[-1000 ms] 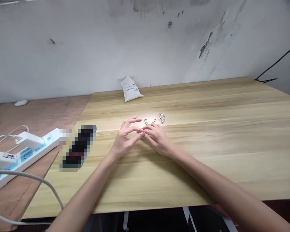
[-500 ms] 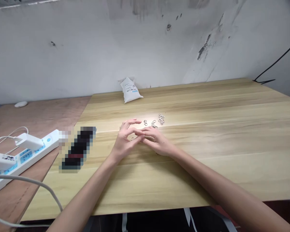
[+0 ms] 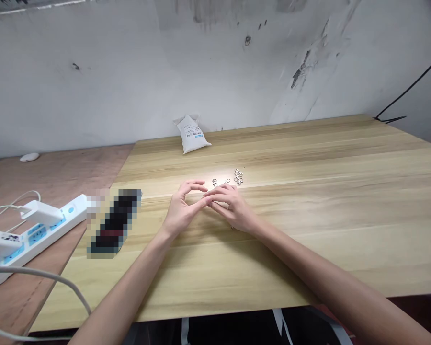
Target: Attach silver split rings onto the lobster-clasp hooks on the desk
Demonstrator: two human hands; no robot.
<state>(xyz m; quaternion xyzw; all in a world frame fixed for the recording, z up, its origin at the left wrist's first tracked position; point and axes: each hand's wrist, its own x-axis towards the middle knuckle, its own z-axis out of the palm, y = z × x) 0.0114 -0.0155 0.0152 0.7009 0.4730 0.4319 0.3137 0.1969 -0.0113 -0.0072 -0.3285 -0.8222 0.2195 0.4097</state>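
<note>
Lifted away in head view since half a second ago: index finger of left hand (image 3: 181,211), with thumb alone now against fingertips of right hand (image 3: 237,209). Left fingers spread; right fingers gathered. Cannot tell any piece pinched there; apparently mid-readjustment of hold. Just beyond right fingers, on table (image 3: 309,215): small metal clasps (image 3: 238,177).

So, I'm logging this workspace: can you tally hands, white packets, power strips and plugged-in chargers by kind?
Left hand and right hand: 2
White packet: 1
Power strip: 1
Chargers: 2
Total: 6
Metal clasps: too small to count, left out
</note>
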